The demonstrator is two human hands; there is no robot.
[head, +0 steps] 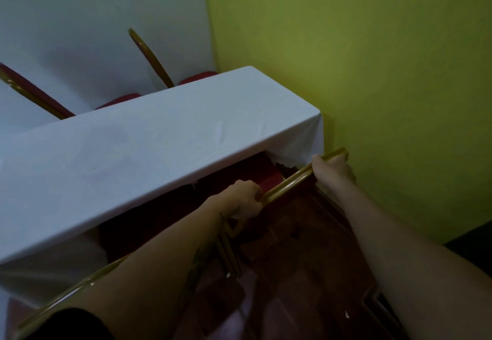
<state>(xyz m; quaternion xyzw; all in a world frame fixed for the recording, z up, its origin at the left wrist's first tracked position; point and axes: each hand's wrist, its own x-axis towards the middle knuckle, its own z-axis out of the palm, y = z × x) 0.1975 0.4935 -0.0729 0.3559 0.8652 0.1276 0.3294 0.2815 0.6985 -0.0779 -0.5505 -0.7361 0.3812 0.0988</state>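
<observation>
Fingers of the left hand (246,202) and right hand (332,170) are curled round the chair (287,181) rail, right of centre, at the table (159,137) edge. Push evenly with both, so it slides in straight.

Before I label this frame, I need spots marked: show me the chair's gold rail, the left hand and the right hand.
gold rail (286,184), head view, bare stretch between the hands.
left hand (243,201), head view, back of the hand.
right hand (332,169), head view, back of the hand.
</observation>
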